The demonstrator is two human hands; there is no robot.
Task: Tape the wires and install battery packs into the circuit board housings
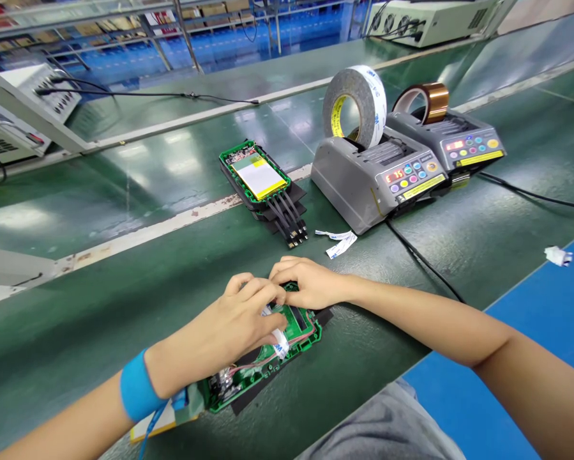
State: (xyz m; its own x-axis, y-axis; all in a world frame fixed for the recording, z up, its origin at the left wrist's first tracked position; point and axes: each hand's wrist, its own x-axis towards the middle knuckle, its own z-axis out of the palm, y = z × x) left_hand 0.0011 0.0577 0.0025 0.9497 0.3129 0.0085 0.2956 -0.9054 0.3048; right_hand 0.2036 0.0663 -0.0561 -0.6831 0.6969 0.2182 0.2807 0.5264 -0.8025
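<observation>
An open green plastic case (310,344) with a circuit board and thin red wires inside lies on the bench, tilted to my view. Over its middle, my left hand (241,319) is closed, with a white tape strip (281,345) with blue print at its thumb and fingers. My right hand (310,281) is at the case's far edge, fingers bent and close to the left fingertips; what they pinch is hidden. A blue wrist strap (140,385) with a cord circles my left wrist. Beside the case's near left end lies a flat, yellow-edged pack (155,427), partly covered by my arm.
Beyond my hands, a second green case (260,176) with a white pack and several black cables rests on dark pieces. Two grey tape dispensers (358,182) stand right of it, with liner scraps (341,243) in front. A black cord (425,262) runs behind my right forearm.
</observation>
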